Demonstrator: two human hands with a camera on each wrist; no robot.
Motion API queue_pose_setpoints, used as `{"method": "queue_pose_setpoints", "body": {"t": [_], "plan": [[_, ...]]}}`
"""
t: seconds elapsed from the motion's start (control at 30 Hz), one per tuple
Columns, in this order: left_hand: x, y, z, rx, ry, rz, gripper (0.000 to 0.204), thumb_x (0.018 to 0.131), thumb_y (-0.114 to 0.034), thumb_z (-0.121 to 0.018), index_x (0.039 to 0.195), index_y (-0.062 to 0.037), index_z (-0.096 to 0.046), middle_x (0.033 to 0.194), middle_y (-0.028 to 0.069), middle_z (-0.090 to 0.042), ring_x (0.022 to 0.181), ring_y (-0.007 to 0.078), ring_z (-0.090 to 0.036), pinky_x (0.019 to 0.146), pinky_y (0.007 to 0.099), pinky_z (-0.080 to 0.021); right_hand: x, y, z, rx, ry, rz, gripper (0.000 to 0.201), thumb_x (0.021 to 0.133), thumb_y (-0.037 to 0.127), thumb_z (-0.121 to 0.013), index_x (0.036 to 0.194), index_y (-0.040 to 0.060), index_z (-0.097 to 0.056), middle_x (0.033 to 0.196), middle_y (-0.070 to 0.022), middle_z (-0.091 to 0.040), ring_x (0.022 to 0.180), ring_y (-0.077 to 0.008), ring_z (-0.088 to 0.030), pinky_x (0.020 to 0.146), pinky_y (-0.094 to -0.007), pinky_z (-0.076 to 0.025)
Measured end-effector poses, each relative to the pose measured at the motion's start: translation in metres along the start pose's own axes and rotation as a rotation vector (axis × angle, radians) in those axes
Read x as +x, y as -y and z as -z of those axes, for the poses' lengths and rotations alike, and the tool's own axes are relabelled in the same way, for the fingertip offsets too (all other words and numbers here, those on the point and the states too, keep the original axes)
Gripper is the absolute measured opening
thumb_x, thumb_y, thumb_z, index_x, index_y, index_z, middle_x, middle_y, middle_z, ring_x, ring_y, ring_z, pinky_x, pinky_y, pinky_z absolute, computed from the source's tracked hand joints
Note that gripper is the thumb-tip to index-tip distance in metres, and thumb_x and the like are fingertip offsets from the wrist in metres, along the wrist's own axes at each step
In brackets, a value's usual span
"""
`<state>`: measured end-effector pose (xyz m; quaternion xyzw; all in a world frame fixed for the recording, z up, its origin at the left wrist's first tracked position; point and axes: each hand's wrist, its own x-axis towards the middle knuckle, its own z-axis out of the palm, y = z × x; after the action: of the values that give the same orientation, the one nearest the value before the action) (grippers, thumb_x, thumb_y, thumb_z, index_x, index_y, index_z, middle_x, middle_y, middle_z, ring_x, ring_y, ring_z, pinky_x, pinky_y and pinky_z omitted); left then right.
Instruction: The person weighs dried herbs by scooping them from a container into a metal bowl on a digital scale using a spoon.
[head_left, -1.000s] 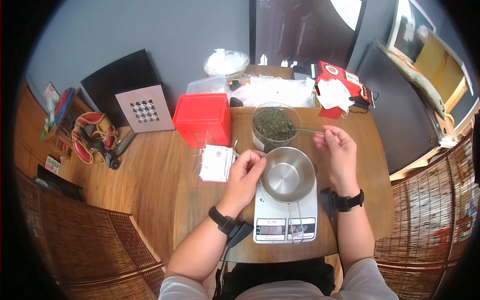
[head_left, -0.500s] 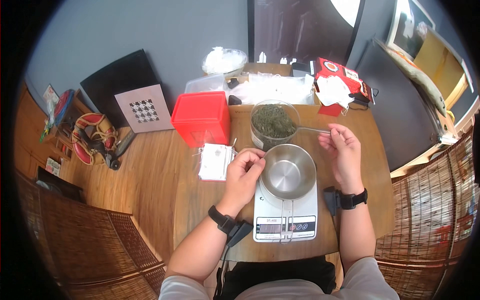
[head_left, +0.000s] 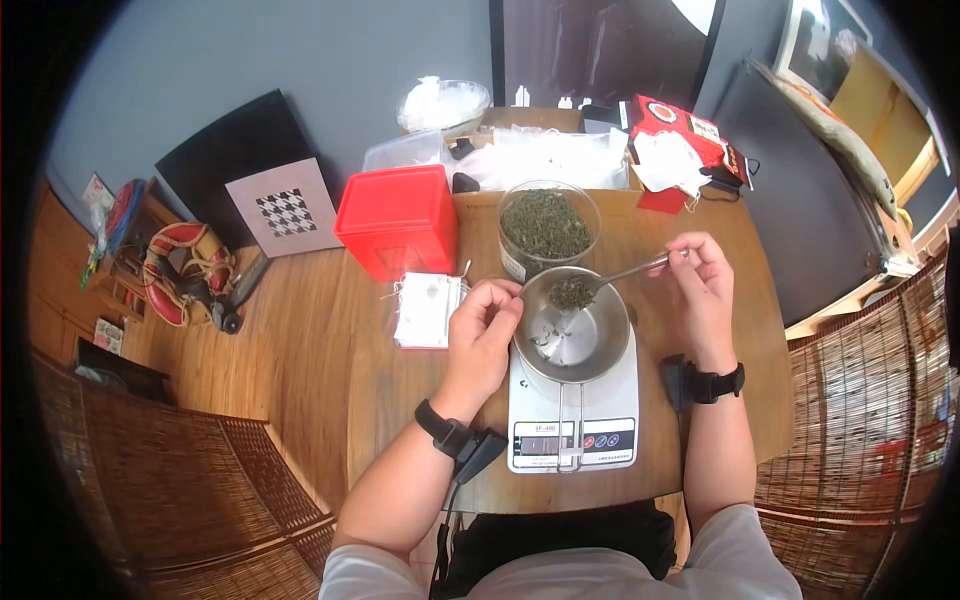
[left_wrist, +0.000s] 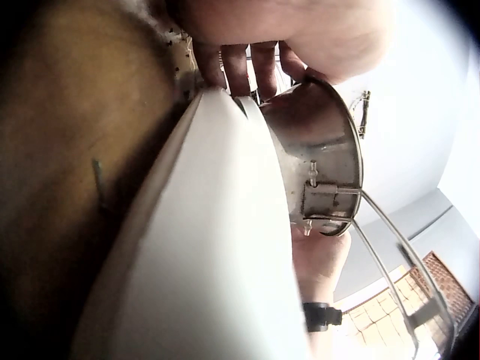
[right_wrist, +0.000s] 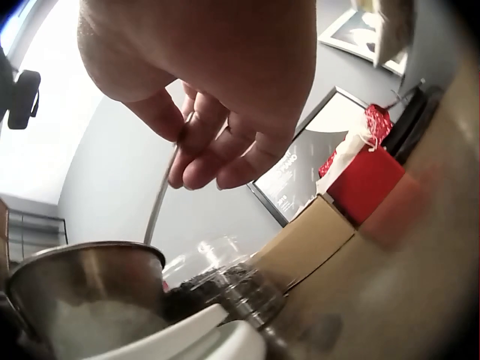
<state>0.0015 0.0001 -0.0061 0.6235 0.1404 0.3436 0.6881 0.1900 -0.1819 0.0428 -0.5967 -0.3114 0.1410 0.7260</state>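
Note:
A steel pan (head_left: 612, 335) with a wire handle stands on a white kitchen scale (head_left: 528, 395). My left hand (head_left: 478, 338) holds the pan's left rim, thumb at the edge and fingers against its side. Between thumb and fingertips my right hand (head_left: 703, 300) pinches the thin handle of a spoon (head_left: 637, 268). The spoon's bowl is over the pan, heaped with dried green leaves (head_left: 572, 292). Some loose leaf bits lie on the pan's bottom. Just behind the pan is a clear jar (head_left: 514, 264) of the same leaves; in the right wrist view the pan (right_wrist: 97, 262) partly covers it.
A red lidded box (head_left: 392, 220) and a stack of white pouches (head_left: 427, 312) are left of the jar. Behind it is a cardboard box (head_left: 612, 200) with white bags. Red packaging (head_left: 672, 125) lies at the back right.
The right hand has drawn the spoon out of the jar, and its leaf-filled bowl is now above the pan. Leaf bits have appeared in the pan. The left hand stays at the rim.

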Motion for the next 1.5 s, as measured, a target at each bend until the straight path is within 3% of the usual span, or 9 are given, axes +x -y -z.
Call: {"method": "queue_pose_setpoints", "body": {"t": [0.37, 0.7, 0.8, 0.87, 0.97, 1.03, 1.2, 1.27, 1.5], "plan": [[0.000, -0.002, 0.000, -0.014, 0.000, -0.010, 0.013, 0.096, -0.005, -0.058, 0.085, -0.0019, -0.053, 0.100, 0.0011, -0.059, 0.081, 0.0050, -0.049, 0.073, 0.0219, -0.041, -0.012, 0.024, -0.006, -0.340, 0.206, 0.347, 0.006, 0.098, -0.001, -0.052, 0.102, -0.0005, -0.056, 0.098, -0.0088, -0.066, 0.094, -0.0157, -0.063, 0.086, -0.0282, -0.049], [0.001, 0.002, 0.000, -0.006, -0.010, -0.023, 0.013, 0.094, -0.004, -0.059, 0.083, -0.0013, -0.053, 0.098, 0.0016, -0.059, 0.077, 0.0052, -0.049, 0.070, 0.0218, -0.041, -0.008, 0.024, -0.004, -0.223, 0.187, 0.217, 0.009, 0.098, -0.002, -0.050, 0.104, 0.0000, -0.057, 0.098, -0.0090, -0.067, 0.094, -0.0168, -0.065, 0.085, -0.0289, -0.051], [0.002, 0.003, 0.000, 0.000, -0.015, -0.031, 0.013, 0.094, -0.004, -0.059, 0.083, -0.0013, -0.053, 0.097, 0.0016, -0.059, 0.076, 0.0053, -0.048, 0.070, 0.0220, -0.042, -0.002, 0.022, -0.002, -0.151, 0.069, 0.211, 0.010, 0.098, -0.001, -0.052, 0.107, -0.0002, -0.057, 0.099, -0.0078, -0.067, 0.093, -0.0157, -0.066, 0.085, -0.0277, -0.051], [0.002, 0.004, 0.001, 0.011, -0.018, -0.043, 0.013, 0.093, -0.004, -0.060, 0.083, -0.0013, -0.053, 0.096, 0.0015, -0.059, 0.076, 0.0053, -0.048, 0.069, 0.0222, -0.042, 0.003, 0.023, -0.007, -0.233, -0.187, 0.279, 0.012, 0.097, 0.000, -0.056, 0.110, -0.0005, -0.058, 0.098, -0.0056, -0.067, 0.092, -0.0140, -0.066, 0.085, -0.0263, -0.050], [0.003, 0.003, 0.001, 0.018, -0.010, -0.035, 0.012, 0.092, -0.003, -0.061, 0.082, -0.0010, -0.054, 0.103, 0.0050, -0.061, 0.082, 0.0077, -0.054, 0.073, 0.0231, -0.044, 0.012, 0.025, -0.019, -0.502, -0.170, 0.391, 0.010, 0.095, 0.000, -0.059, 0.105, -0.0003, -0.061, 0.092, -0.0074, -0.070, 0.087, -0.0149, -0.070, 0.078, -0.0266, -0.053], [0.004, 0.000, 0.000, 0.092, -0.032, -0.141, 0.012, 0.091, -0.003, -0.062, 0.081, -0.0010, -0.056, 0.119, 0.0110, -0.060, 0.096, 0.0142, -0.061, 0.079, 0.0258, -0.048, 0.017, 0.027, -0.032, -0.675, -0.168, 0.481, 0.007, 0.093, -0.001, -0.061, 0.099, 0.0004, -0.063, 0.088, -0.0111, -0.072, 0.082, -0.0183, -0.073, 0.071, -0.0281, -0.055], [0.004, -0.006, 0.000, 0.141, -0.045, -0.101, 0.012, 0.089, -0.004, -0.064, 0.080, -0.0012, -0.057, 0.140, 0.0175, -0.052, 0.114, 0.0220, -0.060, 0.087, 0.0302, -0.048, 0.027, 0.017, -0.037, -0.770, -0.103, 0.411, 0.006, 0.093, 0.000, -0.061, 0.100, 0.0004, -0.061, 0.087, -0.0125, -0.072, 0.082, -0.0196, -0.074, 0.073, -0.0282, -0.055], [0.005, -0.005, 0.001, 0.144, -0.038, -0.080, 0.012, 0.088, -0.004, -0.064, 0.080, -0.0013, -0.057, 0.143, 0.0186, -0.050, 0.117, 0.0227, -0.059, 0.087, 0.0310, -0.048, 0.027, 0.014, -0.038, -0.560, -0.146, 0.303, 0.007, 0.094, 0.000, -0.060, 0.101, 0.0001, -0.061, 0.087, -0.0118, -0.073, 0.082, -0.0175, -0.073, 0.075, -0.0280, -0.055], [0.004, -0.002, 0.001, 0.085, -0.030, -0.061, 0.012, 0.089, -0.003, -0.064, 0.080, -0.0008, -0.056, 0.145, 0.0231, -0.049, 0.120, 0.0233, -0.058, 0.090, 0.0320, -0.048, 0.028, 0.002, -0.035, -0.294, -0.078, 0.058, 0.008, 0.097, 0.001, -0.057, 0.104, -0.0022, -0.059, 0.089, -0.0102, -0.072, 0.084, -0.0141, -0.070, 0.076, -0.0258, -0.054]]}}
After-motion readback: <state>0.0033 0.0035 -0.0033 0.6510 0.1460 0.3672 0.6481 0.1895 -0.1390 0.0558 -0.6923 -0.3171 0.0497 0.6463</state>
